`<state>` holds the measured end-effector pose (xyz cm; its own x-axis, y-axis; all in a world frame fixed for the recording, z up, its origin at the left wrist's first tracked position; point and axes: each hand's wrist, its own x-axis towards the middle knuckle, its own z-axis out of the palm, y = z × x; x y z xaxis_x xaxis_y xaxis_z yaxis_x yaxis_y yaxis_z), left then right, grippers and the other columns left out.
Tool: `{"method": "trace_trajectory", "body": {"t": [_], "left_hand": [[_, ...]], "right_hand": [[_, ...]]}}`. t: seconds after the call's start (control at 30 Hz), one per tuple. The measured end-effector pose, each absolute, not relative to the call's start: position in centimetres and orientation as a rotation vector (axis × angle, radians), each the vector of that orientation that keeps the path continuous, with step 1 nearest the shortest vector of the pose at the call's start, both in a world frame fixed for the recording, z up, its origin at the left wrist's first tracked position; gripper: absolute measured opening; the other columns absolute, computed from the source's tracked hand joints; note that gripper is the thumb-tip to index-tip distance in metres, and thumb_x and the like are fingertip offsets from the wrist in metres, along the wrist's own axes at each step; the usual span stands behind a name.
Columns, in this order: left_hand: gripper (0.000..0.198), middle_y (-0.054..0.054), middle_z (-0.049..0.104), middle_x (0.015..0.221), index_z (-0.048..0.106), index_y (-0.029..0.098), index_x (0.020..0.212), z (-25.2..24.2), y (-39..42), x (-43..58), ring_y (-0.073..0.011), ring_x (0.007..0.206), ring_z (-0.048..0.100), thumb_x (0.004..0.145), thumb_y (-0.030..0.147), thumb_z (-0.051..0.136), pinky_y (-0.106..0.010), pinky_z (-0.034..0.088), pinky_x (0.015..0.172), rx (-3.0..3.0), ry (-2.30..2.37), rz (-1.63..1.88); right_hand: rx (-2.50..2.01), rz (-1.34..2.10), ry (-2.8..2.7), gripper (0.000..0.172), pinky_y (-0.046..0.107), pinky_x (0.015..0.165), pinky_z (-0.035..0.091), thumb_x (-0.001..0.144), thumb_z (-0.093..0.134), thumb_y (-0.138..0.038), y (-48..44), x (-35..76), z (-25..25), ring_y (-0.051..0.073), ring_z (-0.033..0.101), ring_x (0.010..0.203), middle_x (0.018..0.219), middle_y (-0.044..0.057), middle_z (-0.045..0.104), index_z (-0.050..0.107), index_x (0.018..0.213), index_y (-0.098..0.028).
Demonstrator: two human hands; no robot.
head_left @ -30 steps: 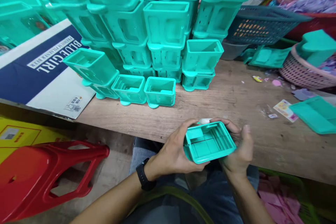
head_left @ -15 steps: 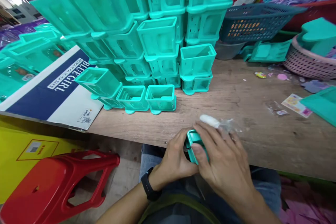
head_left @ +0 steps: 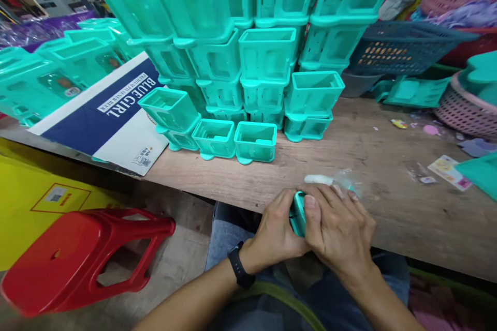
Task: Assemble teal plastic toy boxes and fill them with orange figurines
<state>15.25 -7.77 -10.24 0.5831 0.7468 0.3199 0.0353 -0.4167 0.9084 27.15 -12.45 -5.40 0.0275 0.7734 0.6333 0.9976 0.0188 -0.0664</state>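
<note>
- Left grip (head_left: 276, 228) and right grip (head_left: 338, 228) clasp one turquoise box (head_left: 297, 217), mostly hidden, at the table's (head_left: 392, 217) near edge; I judge it unfinished.
- One o'clock from it: a white piece (head_left: 318, 179) beside clear plastic (head_left: 348, 180).
- Eleven o'clock: two upright boxes (head_left: 254, 150).
- Twelve: stacked boxes (head_left: 266, 51), probably done.
- Nearly three: a flat turquoise part (head_left: 479, 173), perhaps left to use.

A teal plastic box (head_left: 298, 214) is held between the left fingers (head_left: 280, 206) and right fingers (head_left: 332, 199), a strip of its rounded rim showing in the gap, the rest largely hidden beneath the right fingers.
</note>
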Motion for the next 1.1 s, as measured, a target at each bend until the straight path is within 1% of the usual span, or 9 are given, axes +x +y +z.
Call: {"method": "trace_trajectory", "body": {"t": [0.17, 0.37, 0.47, 0.53, 0.6, 0.7, 0.8, 0.93, 1.1], "left_hand": [[0.089, -0.013, 0.059, 0.140, 0.042, 0.023, 0.143, -10.1, -7.8, 14.9, -0.0337, 0.130, 0.059, 0.067, 0.021, 0.089, -0.051, 0.049, 0.114, 1.845, 0.567, 0.959], [0.108, -0.013, 0.057, 0.146, 0.036, 0.024, 0.148, -7.1, -7.8, 15.2, -0.0328, 0.133, 0.061, 0.062, 0.033, 0.100, -0.046, 0.051, 0.114, 1.716, 0.503, 0.900], [0.107, -0.011, 0.062, 0.140, 0.038, 0.024, 0.145, -6.3, -7.7, 15.7, -0.0321, 0.127, 0.064, 0.058, 0.030, 0.100, -0.045, 0.055, 0.110, 1.760, 0.587, 0.918], [0.105, -0.011, 0.063, 0.135, 0.041, 0.023, 0.142, -6.3, -7.5, 16.0, -0.0334, 0.123, 0.065, 0.055, 0.026, 0.099, -0.047, 0.057, 0.106, 1.867, 0.638, 0.932], [0.104, -0.011, 0.064, 0.129, 0.045, 0.021, 0.139, -6.4, -7.3, 16.1, -0.0348, 0.118, 0.066, 0.051, 0.025, 0.099, -0.048, 0.058, 0.103, 1.956, 0.655, 0.918], [0.097, -0.011, 0.066, 0.123, 0.048, 0.019, 0.135, -6.4, -7.0, 16.2, -0.0351, 0.112, 0.068, 0.052, 0.028, 0.098, -0.049, 0.060, 0.098, 1.986, 0.618, 0.919], [0.077, -0.013, 0.067, 0.120, 0.049, 0.017, 0.135, -6.2, -7.0, 16.3, -0.0339, 0.110, 0.069, 0.067, 0.025, 0.084, -0.049, 0.060, 0.097, 2.001, 0.563, 0.975], [0.060, -0.013, 0.069, 0.113, 0.054, 0.015, 0.129, -6.1, -7.2, 16.4, -0.0321, 0.104, 0.071, 0.072, 0.022, 0.070, -0.047, 0.062, 0.092, 1.998, 0.563, 1.022], [0.066, -0.012, 0.071, 0.113, 0.055, 0.017, 0.126, -6.5, -7.1, 16.3, -0.0333, 0.104, 0.073, 0.066, 0.026, 0.078, -0.047, 0.063, 0.091, 1.927, 0.606, 1.058]], "right_hand": [[-1.764, -0.185, -1.518, 0.052, 0.039, 0.088, 0.048, 0.110, 0.028, -0.037, -13.8, 29.0, -4.6, 0.027, 0.073, 0.098, 0.103, 0.009, 0.081, 0.076, 0.100, -0.019], [-1.672, 0.442, -0.615, 0.057, 0.040, 0.071, 0.057, 0.099, 0.040, -0.067, -13.8, 30.6, -4.9, 0.028, 0.076, 0.078, 0.088, 0.007, 0.081, 0.074, 0.093, -0.021], [-1.512, 0.607, -0.409, 0.053, 0.044, 0.075, 0.060, 0.093, 0.050, -0.068, -13.4, 30.9, -5.6, 0.030, 0.077, 0.079, 0.087, 0.008, 0.080, 0.073, 0.093, -0.020], [-1.543, 0.580, -0.557, 0.061, 0.047, 0.085, 0.060, 0.097, 0.042, -0.070, -13.5, 31.1, -5.6, 0.032, 0.077, 0.096, 0.105, 0.011, 0.081, 0.075, 0.105, -0.019], [-1.617, 0.430, -0.861, 0.069, 0.050, 0.098, 0.055, 0.102, 0.029, -0.069, -13.9, 31.1, -5.2, 0.034, 0.071, 0.117, 0.125, 0.013, 0.076, 0.075, 0.118, -0.020], [-1.746, 0.129, -1.370, 0.068, 0.060, 0.107, 0.046, 0.105, 0.026, -0.066, -14.3, 30.8, -4.6, 0.037, 0.065, 0.128, 0.135, 0.012, 0.073, 0.074, 0.127, -0.024], [-1.815, -0.097, -1.683, 0.068, 0.066, 0.103, 0.045, 0.107, 0.023, -0.062, -14.1, 30.2, -4.3, 0.041, 0.066, 0.123, 0.133, 0.014, 0.074, 0.072, 0.131, -0.021], [-1.767, -0.218, -1.727, 0.063, 0.053, 0.088, 0.052, 0.109, 0.024, -0.053, -13.4, 29.4, -4.0, 0.037, 0.072, 0.110, 0.123, 0.016, 0.077, 0.073, 0.124, -0.016], [-1.777, -0.213, -1.694, 0.056, 0.046, 0.084, 0.051, 0.110, 0.025, -0.041, -12.7, 29.1, -3.4, 0.031, 0.075, 0.095, 0.104, 0.010, 0.081, 0.077, 0.107, -0.020]]}}
